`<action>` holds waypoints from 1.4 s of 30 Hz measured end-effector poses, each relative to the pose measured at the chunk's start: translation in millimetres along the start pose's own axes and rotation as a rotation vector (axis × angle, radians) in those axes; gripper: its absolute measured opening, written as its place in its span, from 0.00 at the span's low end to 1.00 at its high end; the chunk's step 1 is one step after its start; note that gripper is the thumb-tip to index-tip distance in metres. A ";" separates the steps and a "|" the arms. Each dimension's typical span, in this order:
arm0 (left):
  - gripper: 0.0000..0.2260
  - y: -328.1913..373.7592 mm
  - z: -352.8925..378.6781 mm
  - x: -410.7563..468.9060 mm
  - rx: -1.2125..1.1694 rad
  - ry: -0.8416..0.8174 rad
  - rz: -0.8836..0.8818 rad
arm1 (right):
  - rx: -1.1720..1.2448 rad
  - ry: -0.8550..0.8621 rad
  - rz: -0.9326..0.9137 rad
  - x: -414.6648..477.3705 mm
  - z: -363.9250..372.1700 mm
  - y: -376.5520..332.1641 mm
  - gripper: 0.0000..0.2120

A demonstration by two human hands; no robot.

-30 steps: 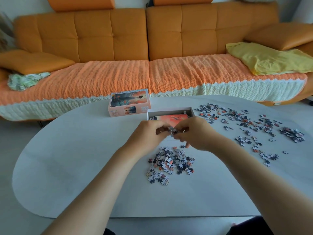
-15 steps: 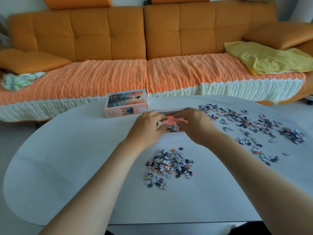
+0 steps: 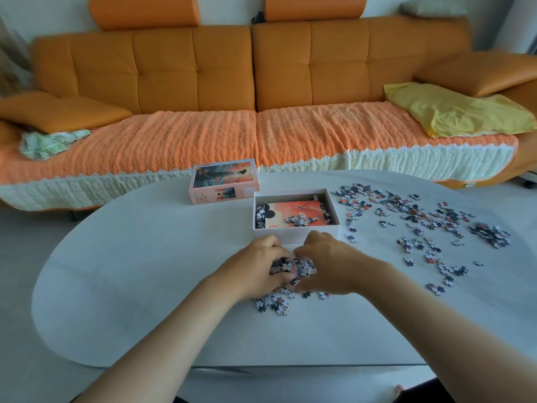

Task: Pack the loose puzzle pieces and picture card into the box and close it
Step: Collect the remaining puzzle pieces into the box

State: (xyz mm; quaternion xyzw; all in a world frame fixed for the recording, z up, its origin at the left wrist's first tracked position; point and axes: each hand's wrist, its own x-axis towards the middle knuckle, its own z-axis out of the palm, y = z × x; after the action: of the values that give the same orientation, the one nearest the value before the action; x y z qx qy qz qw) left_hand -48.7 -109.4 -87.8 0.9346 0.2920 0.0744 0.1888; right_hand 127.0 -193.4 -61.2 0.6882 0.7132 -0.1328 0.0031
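I cup both hands, left hand (image 3: 255, 270) and right hand (image 3: 328, 267), around the puzzle pieces (image 3: 292, 269); open box (image 3: 296, 232) at 12 o'clock, long axis left-right.

A single wide-angle head camera looks forward and down from the person's seat, close over the table (image 3: 139, 286), with both forearms entering from the bottom edge and the sofa (image 3: 197, 82) facing it beyond.

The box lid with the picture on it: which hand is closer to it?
Left. The left hand lies nearer the viewer than the lid, slightly to its right; the right hand is further right, past the open box.
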 end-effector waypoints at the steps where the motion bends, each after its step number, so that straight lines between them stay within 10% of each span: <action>1: 0.19 1.3 0.5 0.9 -0.021 0.015 0.000 | 0.043 0.005 0.003 0.7 1.2 -1.4 0.27; 9: 0.31 -9.5 -10.0 -8.2 0.001 -0.038 -0.092 | 0.100 -0.006 0.161 -3.9 -4.2 4.3 0.37; 21: 0.07 1.7 -5.2 2.2 -0.119 0.109 -0.094 | 0.320 0.135 0.125 12.0 2.7 -11.7 0.13; 42: 0.11 -4.7 -33.4 71.9 -0.257 0.352 -0.155 | 0.421 0.439 0.128 56.1 -36.3 22.6 0.11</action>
State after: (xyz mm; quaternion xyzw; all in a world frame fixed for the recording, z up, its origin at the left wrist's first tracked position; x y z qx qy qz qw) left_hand -0.7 -54.2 -56.9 0.8503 0.3796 0.2580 0.2576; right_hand 152.7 -130.9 -40.9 0.7294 0.6090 -0.1255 -0.2853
